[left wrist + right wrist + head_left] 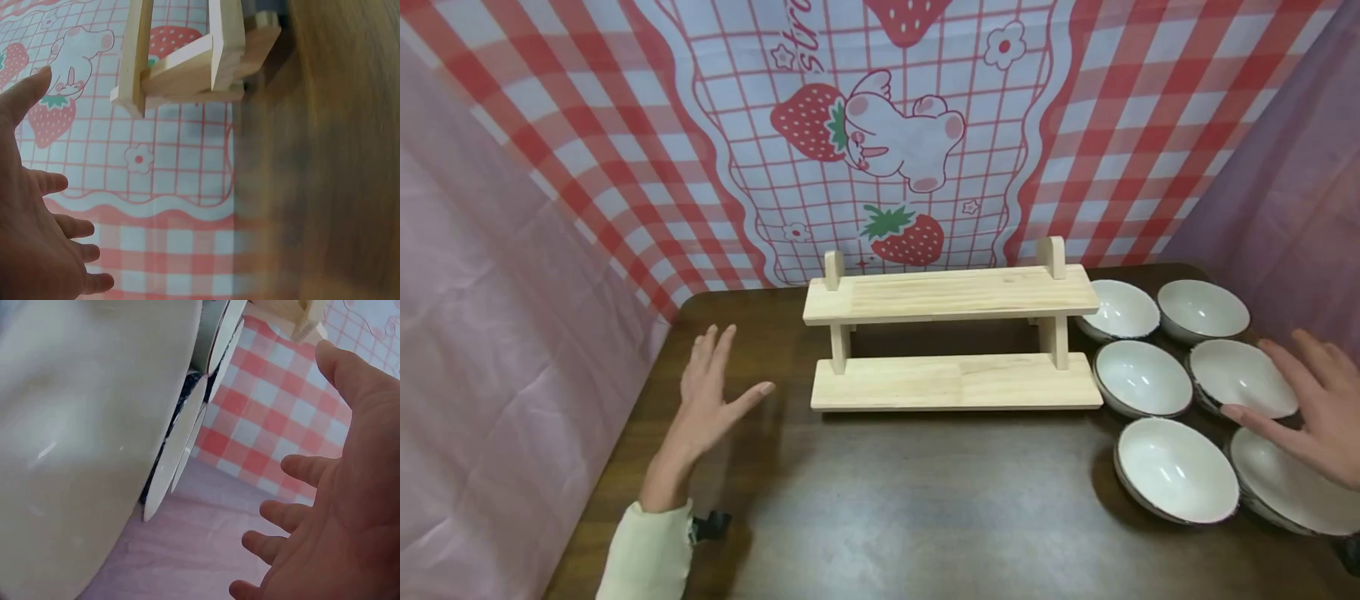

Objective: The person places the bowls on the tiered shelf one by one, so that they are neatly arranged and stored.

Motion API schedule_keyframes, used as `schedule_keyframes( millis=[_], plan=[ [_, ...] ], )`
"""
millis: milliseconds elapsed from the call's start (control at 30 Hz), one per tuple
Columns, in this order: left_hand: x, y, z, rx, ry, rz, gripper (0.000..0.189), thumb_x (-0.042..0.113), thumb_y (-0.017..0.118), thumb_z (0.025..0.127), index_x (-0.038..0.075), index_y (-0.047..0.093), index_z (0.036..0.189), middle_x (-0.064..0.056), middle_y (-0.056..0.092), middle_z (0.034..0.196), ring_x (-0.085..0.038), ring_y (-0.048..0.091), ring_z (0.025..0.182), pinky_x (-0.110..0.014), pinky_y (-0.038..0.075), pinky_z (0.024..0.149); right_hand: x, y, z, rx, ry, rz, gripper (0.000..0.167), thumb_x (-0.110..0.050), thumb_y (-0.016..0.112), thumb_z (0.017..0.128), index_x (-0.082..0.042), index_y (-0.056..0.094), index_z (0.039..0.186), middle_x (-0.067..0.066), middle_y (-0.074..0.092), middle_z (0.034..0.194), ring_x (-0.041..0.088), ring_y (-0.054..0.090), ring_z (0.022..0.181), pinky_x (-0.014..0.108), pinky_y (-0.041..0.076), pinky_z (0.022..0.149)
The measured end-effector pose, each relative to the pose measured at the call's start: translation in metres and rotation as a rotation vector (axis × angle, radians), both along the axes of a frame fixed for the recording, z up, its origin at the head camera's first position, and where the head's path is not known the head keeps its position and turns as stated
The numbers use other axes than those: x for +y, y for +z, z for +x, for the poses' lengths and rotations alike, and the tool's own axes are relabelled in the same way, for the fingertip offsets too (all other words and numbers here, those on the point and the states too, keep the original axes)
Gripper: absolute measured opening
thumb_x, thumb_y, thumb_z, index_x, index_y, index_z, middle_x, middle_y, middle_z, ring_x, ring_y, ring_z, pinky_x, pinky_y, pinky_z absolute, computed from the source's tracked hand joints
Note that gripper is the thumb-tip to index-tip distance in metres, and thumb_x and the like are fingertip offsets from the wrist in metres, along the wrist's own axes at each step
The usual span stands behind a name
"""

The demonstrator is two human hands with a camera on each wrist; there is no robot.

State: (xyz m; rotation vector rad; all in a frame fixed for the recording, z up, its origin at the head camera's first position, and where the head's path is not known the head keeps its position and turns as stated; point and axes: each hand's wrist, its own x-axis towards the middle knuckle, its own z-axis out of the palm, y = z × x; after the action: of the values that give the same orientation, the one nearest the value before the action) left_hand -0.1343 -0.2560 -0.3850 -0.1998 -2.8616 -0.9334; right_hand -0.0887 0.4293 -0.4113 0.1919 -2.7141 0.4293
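Note:
My left hand [703, 408] hovers over the left part of the table, fingers spread and holding nothing. To its right stands a two-tier wooden shelf [955, 383], which the left wrist view shows beyond the thumb. My right hand [1318, 408] is over the bowls at the right, its fingers extended and its palm bare in the right wrist view. Below it lie a white bowl [1240, 379] and a nearer white bowl [1292, 483], both partly hidden by the hand. A large white bowl [81, 425] fills the left of the right wrist view.
More white bowls stand close together right of the shelf: a front bowl [1176, 471], a middle bowl [1142, 379], and two back bowls, one [1123, 308] partly behind the shelf. Checked strawberry cloth [895, 158] hangs behind the brown table [880, 500]; pink cloth [497, 333] hangs at the sides.

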Motion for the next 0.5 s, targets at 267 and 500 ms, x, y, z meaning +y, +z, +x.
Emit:
schedule_keyframes(
  millis=[267,500],
  plan=[
    [0.019,-0.023,-0.008,-0.044,-0.075,0.199,0.095,0.031,0.076,0.087,0.011,0.019,0.161,-0.019,0.013,0.169,-0.041,0.012,0.156,-0.067,0.017,0.120,0.003,-0.013,0.028,-0.103,-0.145,-0.104,0.095,-0.043,0.069,0.089,0.004,0.020,0.156,0.037,0.005,0.162,0.052,0.001,0.153,0.062,-0.004,0.124],
    [0.032,-0.044,-0.015,-0.118,-0.123,0.328,0.095,0.028,0.076,0.087,0.017,0.018,0.162,-0.013,0.016,0.169,-0.037,0.014,0.156,-0.065,0.017,0.121,0.014,-0.034,0.044,-0.092,-0.179,-0.178,0.092,-0.033,0.071,0.088,0.008,0.022,0.154,0.037,0.008,0.162,0.048,0.003,0.155,0.059,-0.001,0.125]
  ],
)
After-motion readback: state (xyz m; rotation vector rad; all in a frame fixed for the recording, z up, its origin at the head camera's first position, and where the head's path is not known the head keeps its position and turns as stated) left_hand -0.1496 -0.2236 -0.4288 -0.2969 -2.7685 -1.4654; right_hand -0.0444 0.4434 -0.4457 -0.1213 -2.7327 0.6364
